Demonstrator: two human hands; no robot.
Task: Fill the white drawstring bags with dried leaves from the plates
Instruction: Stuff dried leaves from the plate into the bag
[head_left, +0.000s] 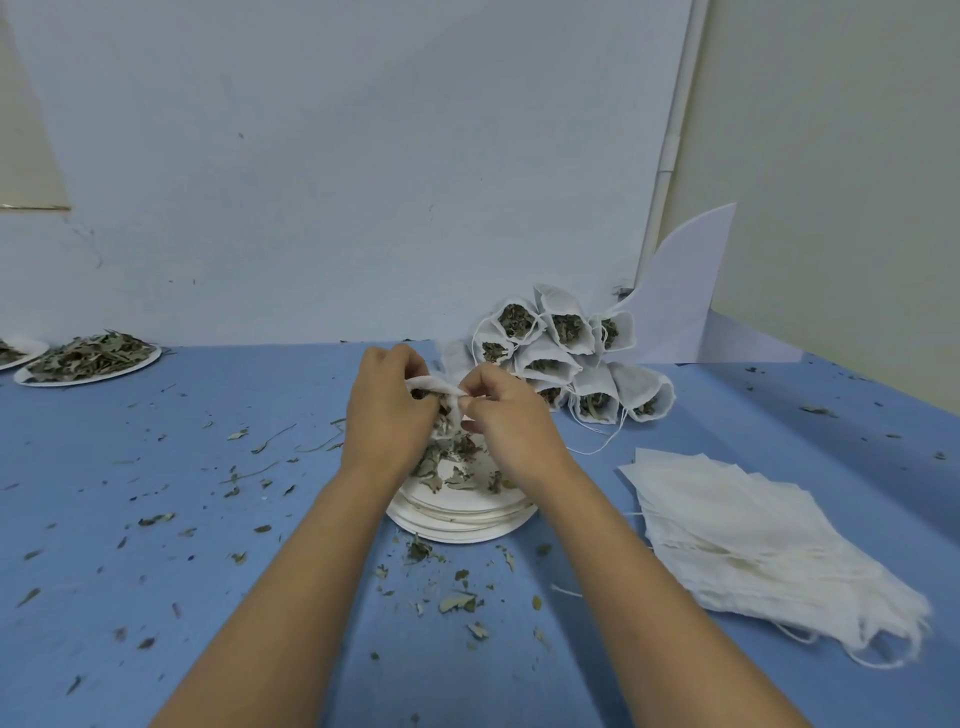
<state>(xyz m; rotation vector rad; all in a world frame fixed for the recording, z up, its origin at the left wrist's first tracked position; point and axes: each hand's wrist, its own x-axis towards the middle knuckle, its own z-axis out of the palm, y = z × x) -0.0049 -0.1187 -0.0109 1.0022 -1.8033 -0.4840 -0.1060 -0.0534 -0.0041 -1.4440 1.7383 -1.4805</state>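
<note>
Both hands hold one white drawstring bag (441, 388) above a stack of white plates (462, 519) in the middle of the blue table. My left hand (387, 410) grips the bag's left side, and dried leaves show at its fingers. My right hand (506, 410) pinches the bag's right edge. A few dried leaves (457, 467) lie on the top plate. Much of the bag is hidden behind my fingers.
Filled bags (566, 358) are piled at the back right against the wall. A pile of flat empty bags (748, 535) lies at the right. A plate heaped with leaves (88, 358) sits at the far left. Leaf crumbs litter the blue table (208, 519).
</note>
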